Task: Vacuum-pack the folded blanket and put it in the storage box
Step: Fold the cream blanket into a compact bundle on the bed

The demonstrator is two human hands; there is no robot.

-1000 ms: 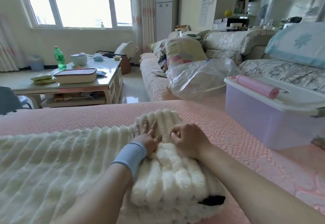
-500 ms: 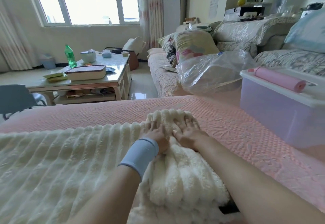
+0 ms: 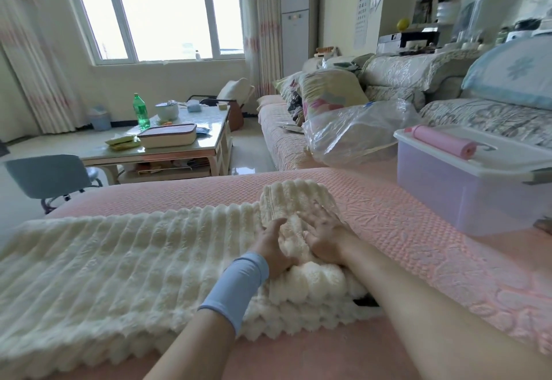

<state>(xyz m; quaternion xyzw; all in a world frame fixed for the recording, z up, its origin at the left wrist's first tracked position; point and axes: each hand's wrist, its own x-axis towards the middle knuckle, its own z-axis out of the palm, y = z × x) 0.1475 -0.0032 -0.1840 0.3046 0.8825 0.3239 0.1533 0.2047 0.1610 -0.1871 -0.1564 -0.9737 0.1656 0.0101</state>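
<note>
Pink bedcover (image 3: 388, 206) | blanket (image 3: 119, 260) long axis L-R | L hand (image 3: 273, 248) grips it, R hand (image 3: 324, 236) flat on it

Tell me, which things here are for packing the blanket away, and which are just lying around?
For the job: white blanket, clear plastic bag, lidded storage box.

Just lying about: green bottle, case on the coffee table, blue chair, flowery pillow.
</note>
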